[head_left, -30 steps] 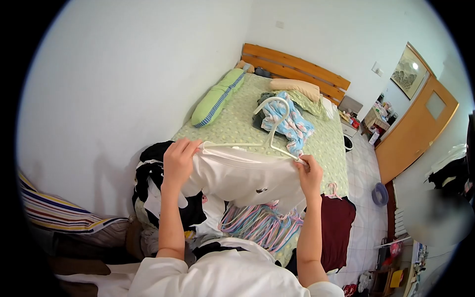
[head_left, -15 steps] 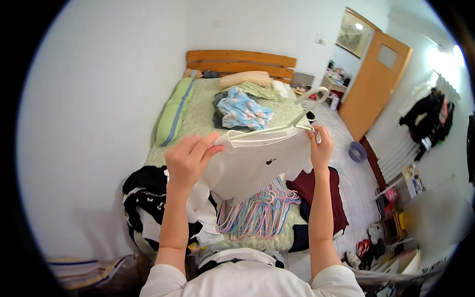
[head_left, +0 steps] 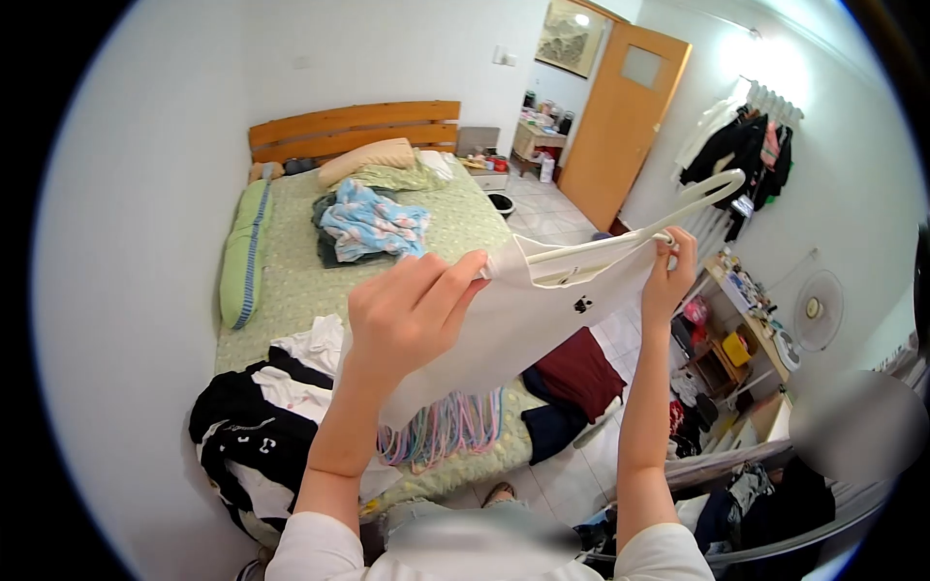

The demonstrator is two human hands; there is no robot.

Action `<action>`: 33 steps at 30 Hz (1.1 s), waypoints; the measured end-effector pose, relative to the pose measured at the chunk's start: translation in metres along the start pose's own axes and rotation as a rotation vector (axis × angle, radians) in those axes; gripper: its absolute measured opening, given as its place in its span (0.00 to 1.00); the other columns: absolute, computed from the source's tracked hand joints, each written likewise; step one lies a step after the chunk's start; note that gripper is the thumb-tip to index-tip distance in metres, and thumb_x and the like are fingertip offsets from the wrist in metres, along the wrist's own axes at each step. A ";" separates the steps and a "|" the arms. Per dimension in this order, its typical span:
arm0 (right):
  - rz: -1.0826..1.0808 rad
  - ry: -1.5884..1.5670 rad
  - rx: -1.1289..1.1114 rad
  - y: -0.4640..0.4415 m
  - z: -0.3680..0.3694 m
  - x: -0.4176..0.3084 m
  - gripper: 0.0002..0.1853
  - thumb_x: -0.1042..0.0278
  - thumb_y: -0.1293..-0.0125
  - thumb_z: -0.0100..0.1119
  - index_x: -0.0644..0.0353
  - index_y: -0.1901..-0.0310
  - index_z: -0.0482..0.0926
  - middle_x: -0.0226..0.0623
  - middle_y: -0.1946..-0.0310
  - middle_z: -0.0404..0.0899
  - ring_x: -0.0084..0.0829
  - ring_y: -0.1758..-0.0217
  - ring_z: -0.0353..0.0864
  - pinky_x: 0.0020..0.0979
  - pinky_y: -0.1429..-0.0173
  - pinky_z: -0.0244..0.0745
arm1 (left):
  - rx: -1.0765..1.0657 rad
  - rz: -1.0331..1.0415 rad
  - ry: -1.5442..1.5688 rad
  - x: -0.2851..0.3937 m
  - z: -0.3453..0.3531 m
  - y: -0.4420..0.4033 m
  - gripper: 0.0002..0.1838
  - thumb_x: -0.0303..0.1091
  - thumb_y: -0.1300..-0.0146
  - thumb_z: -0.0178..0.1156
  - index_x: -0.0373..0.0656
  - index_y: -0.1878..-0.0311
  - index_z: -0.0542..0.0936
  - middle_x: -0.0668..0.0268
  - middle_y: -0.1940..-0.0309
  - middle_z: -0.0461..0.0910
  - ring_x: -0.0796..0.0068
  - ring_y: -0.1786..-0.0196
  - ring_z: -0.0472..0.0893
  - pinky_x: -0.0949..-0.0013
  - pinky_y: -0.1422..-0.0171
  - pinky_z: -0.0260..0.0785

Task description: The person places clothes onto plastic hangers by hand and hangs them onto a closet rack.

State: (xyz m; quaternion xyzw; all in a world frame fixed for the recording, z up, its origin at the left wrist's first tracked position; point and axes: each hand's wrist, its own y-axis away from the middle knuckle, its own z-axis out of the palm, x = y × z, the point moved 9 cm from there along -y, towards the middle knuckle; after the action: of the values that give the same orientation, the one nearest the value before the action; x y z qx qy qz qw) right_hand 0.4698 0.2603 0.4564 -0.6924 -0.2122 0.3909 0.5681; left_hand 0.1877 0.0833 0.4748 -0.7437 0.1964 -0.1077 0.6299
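Note:
A white T-shirt with a small dark print hangs stretched between my hands, its neckline facing up. A cream-coloured hanger sits in the neck opening, with its looped hook sticking out up and to the right. My left hand pinches the shirt at the left shoulder; whether it also grips the hanger through the cloth I cannot tell. At the other shoulder, my right hand is closed on the shirt's edge, close to the hanger. Below the shirt, pastel hangers lie in a bunch on the bed, partly covered by it.
The bed bears a blue floral cloth, a green bolster, black and white clothes and maroon clothing. An open door, hanging clothes, a fan and a cluttered shelf stand right.
My view has swung to the right. The shirt and hanger have moved right and tilted, with the print nearer my right hand. Both hands keep their hold.

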 end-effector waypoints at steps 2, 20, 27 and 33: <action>-0.023 0.082 0.037 -0.013 -0.029 0.015 0.04 0.74 0.36 0.55 0.62 0.61 0.77 0.37 0.62 0.77 0.34 0.60 0.74 0.29 0.56 0.68 | -0.017 -0.034 0.075 0.013 0.020 -0.004 0.15 0.31 0.52 0.69 0.46 0.58 0.82 0.73 0.79 0.70 0.77 0.80 0.71 0.75 0.80 0.61; 0.076 0.143 0.201 -0.036 -0.159 0.286 0.06 0.75 0.34 0.55 0.61 0.56 0.73 0.36 0.55 0.75 0.31 0.50 0.74 0.32 0.40 0.67 | -0.297 -0.327 0.744 0.162 0.304 0.054 0.19 0.23 0.45 0.62 0.43 0.50 0.72 0.67 0.65 0.81 0.66 0.80 0.79 0.69 0.79 0.68; 0.087 0.282 0.012 0.005 -0.105 0.391 0.09 0.79 0.42 0.58 0.62 0.59 0.80 0.40 0.56 0.75 0.40 0.48 0.74 0.35 0.40 0.66 | -0.331 -0.573 0.741 0.156 0.424 0.140 0.17 0.29 0.42 0.64 0.41 0.54 0.66 0.60 0.77 0.77 0.58 0.80 0.78 0.62 0.80 0.66; 0.208 0.209 -0.208 0.083 -0.007 0.485 0.14 0.83 0.46 0.58 0.61 0.57 0.82 0.38 0.57 0.75 0.36 0.51 0.74 0.33 0.47 0.69 | -0.480 -0.790 0.540 0.099 0.504 0.239 0.17 0.28 0.41 0.64 0.40 0.56 0.63 0.56 0.76 0.77 0.56 0.76 0.79 0.64 0.73 0.68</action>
State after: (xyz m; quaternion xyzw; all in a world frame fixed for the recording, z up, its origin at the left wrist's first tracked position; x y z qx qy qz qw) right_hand 0.7556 0.5924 0.2323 -0.8024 -0.1185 0.3495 0.4690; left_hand 0.4448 0.4610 0.1402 -0.8299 0.0757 -0.4760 0.2809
